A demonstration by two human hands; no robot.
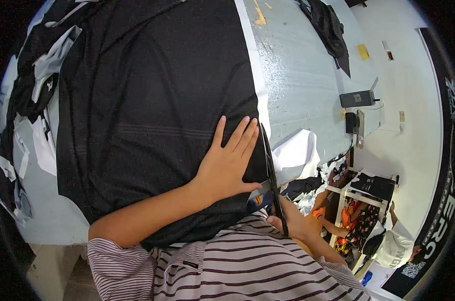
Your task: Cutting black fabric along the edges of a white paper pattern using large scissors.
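Observation:
A wide sheet of black fabric (162, 90) covers most of the table, with a white strip (253, 60) running along its right edge. My left hand (227, 163) lies flat on the fabric near that edge, fingers stretched forward and thumb out to the right. My right hand (290, 218), close to my body, is wrapped round long dark scissors (270, 163). Their blades point away from me along the fabric's right edge, just beside my left fingertips. How far the blades are apart cannot be made out. Part of the handles is hidden by my hand.
White cloth (297, 150) lies right of the blades. The pale table (297, 75) carries a dark garment (330, 32) and a black box (358, 99). White and black scraps (46, 143) lie left. Other people (393, 248) are at the lower right, near a wooden rack (370, 195).

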